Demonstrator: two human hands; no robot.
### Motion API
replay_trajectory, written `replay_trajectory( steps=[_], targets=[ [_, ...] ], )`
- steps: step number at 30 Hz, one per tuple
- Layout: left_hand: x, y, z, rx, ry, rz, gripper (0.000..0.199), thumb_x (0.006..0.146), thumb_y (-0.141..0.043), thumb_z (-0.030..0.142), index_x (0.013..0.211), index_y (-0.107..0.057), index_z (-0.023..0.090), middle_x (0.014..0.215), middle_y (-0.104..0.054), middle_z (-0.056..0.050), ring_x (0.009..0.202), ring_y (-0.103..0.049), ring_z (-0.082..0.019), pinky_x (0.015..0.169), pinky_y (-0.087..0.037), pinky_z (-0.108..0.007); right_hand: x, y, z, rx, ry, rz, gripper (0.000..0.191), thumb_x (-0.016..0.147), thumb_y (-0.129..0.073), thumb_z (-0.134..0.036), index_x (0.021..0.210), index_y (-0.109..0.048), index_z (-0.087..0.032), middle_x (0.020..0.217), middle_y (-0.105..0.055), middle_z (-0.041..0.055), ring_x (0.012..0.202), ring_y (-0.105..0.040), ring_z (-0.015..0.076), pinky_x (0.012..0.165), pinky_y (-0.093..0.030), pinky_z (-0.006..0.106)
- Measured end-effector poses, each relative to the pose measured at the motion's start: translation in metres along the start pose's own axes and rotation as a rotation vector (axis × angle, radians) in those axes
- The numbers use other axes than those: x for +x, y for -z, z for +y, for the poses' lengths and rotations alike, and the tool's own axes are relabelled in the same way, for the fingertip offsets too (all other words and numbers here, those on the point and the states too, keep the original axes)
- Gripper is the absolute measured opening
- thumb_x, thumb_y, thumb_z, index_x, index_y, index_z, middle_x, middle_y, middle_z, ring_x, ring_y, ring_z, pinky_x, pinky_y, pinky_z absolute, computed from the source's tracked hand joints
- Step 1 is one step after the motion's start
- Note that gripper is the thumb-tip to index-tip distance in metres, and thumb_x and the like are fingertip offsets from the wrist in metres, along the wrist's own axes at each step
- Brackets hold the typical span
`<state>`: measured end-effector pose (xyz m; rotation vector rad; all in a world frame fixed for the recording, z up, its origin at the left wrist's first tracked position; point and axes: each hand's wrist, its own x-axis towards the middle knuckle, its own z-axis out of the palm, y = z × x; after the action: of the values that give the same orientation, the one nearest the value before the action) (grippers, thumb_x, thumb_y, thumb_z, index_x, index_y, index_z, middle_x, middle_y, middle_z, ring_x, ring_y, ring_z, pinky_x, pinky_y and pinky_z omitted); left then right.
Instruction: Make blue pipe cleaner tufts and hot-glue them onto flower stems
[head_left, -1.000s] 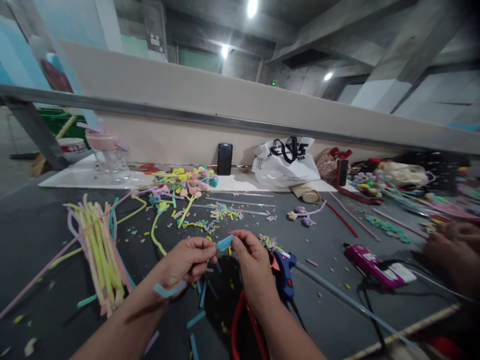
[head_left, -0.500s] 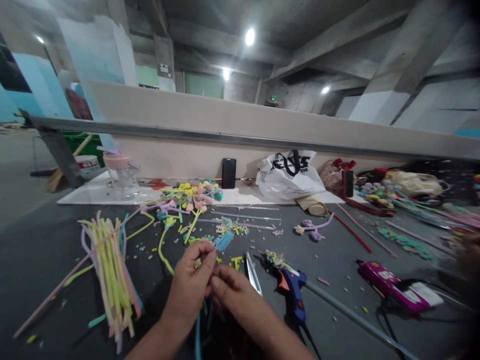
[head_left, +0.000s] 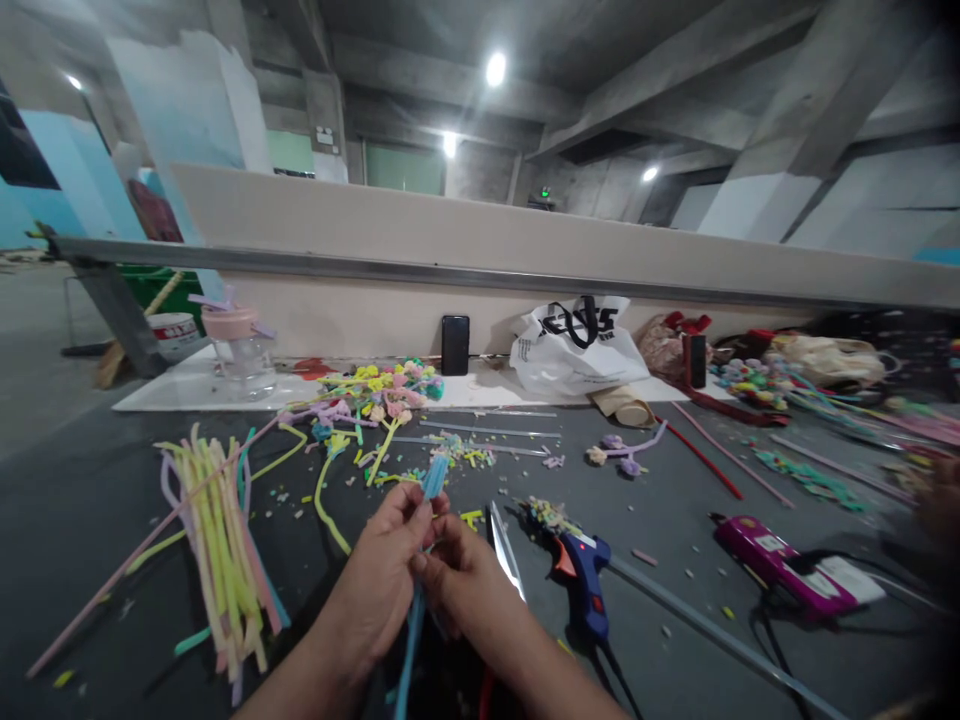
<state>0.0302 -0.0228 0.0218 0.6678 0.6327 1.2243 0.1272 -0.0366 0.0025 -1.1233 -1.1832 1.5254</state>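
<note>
A small bunch of light blue pipe cleaners (head_left: 435, 476) stands up between my two hands over the near middle of the table, with long blue ends hanging below. My left hand (head_left: 379, 565) is closed around the bunch, thumb and fingers pinching it near its upper end. Just below and to the right, my right hand (head_left: 466, 572) is closed on the same stems, its fingertips partly hidden. Beside the right hand lie scissors (head_left: 505, 548), blades pointing away. A blue hot glue gun (head_left: 591, 585) rests further right, its nozzle area behind a heap of coloured scraps.
At left lies a bundle of yellow and pastel pipe cleaners (head_left: 223, 560). Pipe-cleaner flowers (head_left: 390, 385) are piled behind. A phone (head_left: 455, 345) leans on the partition near a white bag (head_left: 577, 350). A magenta tool (head_left: 787, 570) with a cord lies right, near another person's hand (head_left: 937, 500).
The blue bunch has turned from leaning right to nearly upright. My hands have shifted slightly, and the hanging blue ends show more clearly below them.
</note>
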Motion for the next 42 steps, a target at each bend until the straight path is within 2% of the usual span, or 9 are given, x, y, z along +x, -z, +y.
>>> replay_trajectory(
  steps=[3,8,15,22,27,34,38,40,42],
  targets=[
    [0.0,0.003,0.005,-0.004,0.027,-0.082,0.007,0.078,-0.061,0.022,0.082,-0.057,0.018,0.084,-0.06,-0.002,0.08,-0.057,-0.013,0.072,-0.044,-0.023,-0.001,0.005,-0.006,0.028,0.029,-0.005,0.035,0.066,-0.066,-0.046,0.069,-0.044,-0.02,0.04,-0.04,-0.0133,0.029,-0.025,0.0012,0.03,-0.016,0.016],
    [0.003,0.012,0.018,0.1,0.122,-0.209,0.013,0.079,-0.06,0.028,0.083,-0.061,0.016,0.081,-0.06,-0.004,0.075,-0.055,-0.014,0.069,-0.042,-0.024,-0.003,0.014,-0.013,0.111,-0.042,-0.093,0.039,0.057,-0.072,-0.048,0.063,-0.048,-0.018,0.04,-0.038,-0.0117,0.032,-0.026,0.0019,0.032,-0.015,0.017],
    [0.004,0.01,0.02,0.216,0.137,-0.095,0.019,0.072,-0.067,0.032,0.082,-0.061,0.017,0.076,-0.059,-0.001,0.07,-0.054,-0.013,0.065,-0.041,-0.022,-0.004,0.015,-0.01,0.065,-0.023,-0.11,0.033,0.062,-0.07,-0.045,0.066,-0.053,-0.017,0.043,-0.037,-0.0113,0.035,-0.025,0.0025,0.036,-0.015,0.018],
    [0.004,0.013,0.018,0.285,0.155,-0.174,0.024,0.075,-0.063,0.037,0.08,-0.063,0.014,0.07,-0.059,-0.002,0.065,-0.053,-0.012,0.061,-0.04,-0.023,-0.001,0.016,-0.006,-0.009,-0.033,-0.085,0.031,0.061,-0.068,-0.044,0.063,-0.051,-0.018,0.042,-0.037,-0.011,0.036,-0.026,0.0035,0.038,-0.017,0.019],
    [0.003,0.012,0.017,0.272,0.16,-0.126,0.018,0.072,-0.067,0.03,0.074,-0.061,0.013,0.071,-0.061,-0.002,0.061,-0.052,-0.01,0.058,-0.04,-0.021,-0.005,0.014,-0.003,-0.112,-0.042,-0.089,0.023,0.068,-0.064,-0.036,0.064,-0.051,-0.018,0.045,-0.038,-0.0106,0.037,-0.029,0.0034,0.038,-0.02,0.017],
    [0.003,0.006,0.025,0.117,0.054,0.014,0.023,0.07,-0.068,0.031,0.071,-0.05,0.017,0.053,-0.044,0.008,0.046,-0.043,-0.006,0.049,-0.04,-0.018,-0.011,0.014,0.001,-0.244,-0.186,-0.42,0.011,0.072,-0.057,-0.022,0.062,-0.053,-0.018,0.052,-0.054,-0.0059,0.031,-0.037,0.0028,0.031,-0.026,0.013],
    [0.01,0.019,0.044,0.16,-0.008,-0.018,0.024,0.074,-0.064,0.034,0.075,-0.046,0.017,0.055,-0.04,0.009,0.038,-0.024,-0.001,0.034,-0.015,-0.011,-0.017,0.018,-0.009,-0.339,-0.336,-0.592,0.012,0.07,-0.06,-0.02,0.059,-0.053,-0.019,0.045,-0.049,-0.0078,0.027,-0.034,0.0025,0.028,-0.022,0.013],
    [0.013,0.028,0.055,0.183,0.048,-0.044,0.022,0.074,-0.064,0.03,0.074,-0.047,0.016,0.054,-0.039,0.009,0.037,-0.022,0.0,0.034,-0.013,-0.011,-0.016,0.019,-0.016,-0.278,-0.26,-0.548,0.017,0.074,-0.058,-0.028,0.061,-0.054,-0.018,0.051,-0.054,-0.0053,0.029,-0.036,0.0028,0.029,-0.023,0.014],
    [0.014,0.037,0.065,0.2,0.16,-0.09,0.017,0.073,-0.065,0.022,0.074,-0.051,0.014,0.053,-0.042,0.008,0.036,-0.021,0.001,0.034,-0.012,-0.011,-0.011,0.02,-0.02,-0.182,-0.036,-0.315,0.024,0.08,-0.052,-0.035,0.064,-0.054,-0.017,0.057,-0.056,-0.0036,0.032,-0.038,0.0027,0.033,-0.024,0.015]
  ],
)
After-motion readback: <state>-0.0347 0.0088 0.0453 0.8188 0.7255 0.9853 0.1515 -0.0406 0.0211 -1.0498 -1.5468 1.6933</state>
